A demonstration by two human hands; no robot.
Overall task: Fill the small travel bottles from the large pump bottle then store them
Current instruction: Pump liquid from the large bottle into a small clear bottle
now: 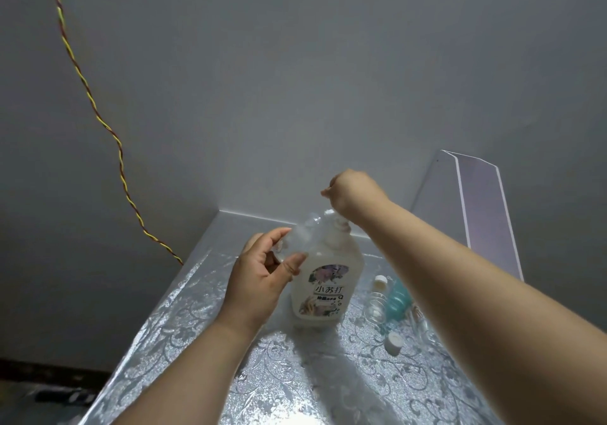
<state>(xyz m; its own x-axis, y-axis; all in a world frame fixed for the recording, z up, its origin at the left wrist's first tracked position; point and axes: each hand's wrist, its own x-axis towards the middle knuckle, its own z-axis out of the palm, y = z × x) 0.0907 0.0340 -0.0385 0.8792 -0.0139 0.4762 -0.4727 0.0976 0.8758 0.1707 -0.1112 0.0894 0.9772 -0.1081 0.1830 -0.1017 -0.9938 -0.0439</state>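
Observation:
The large pump bottle (pixel 325 280), milky white with a flowered label, stands upright in the middle of the table. My left hand (pixel 262 277) holds a small clear travel bottle (pixel 303 237) tilted, its open mouth up beside the pump's neck. My right hand (pixel 353 194) is closed over the pump head from above, hiding the nozzle. To the right of the big bottle stand a clear travel bottle with a white cap (pixel 377 300), a teal bottle (pixel 399 300) and another clear one partly behind my right forearm. A loose white cap (pixel 394 343) lies on the table.
The table (pixel 197 319) wears a shiny silver cloth with a floral pattern and sits in a wall corner. A pale upright panel (pixel 479 208) leans at the back right. A twisted red-yellow wire (pixel 98 116) hangs down the left wall. The table's left edge drops to a dark floor.

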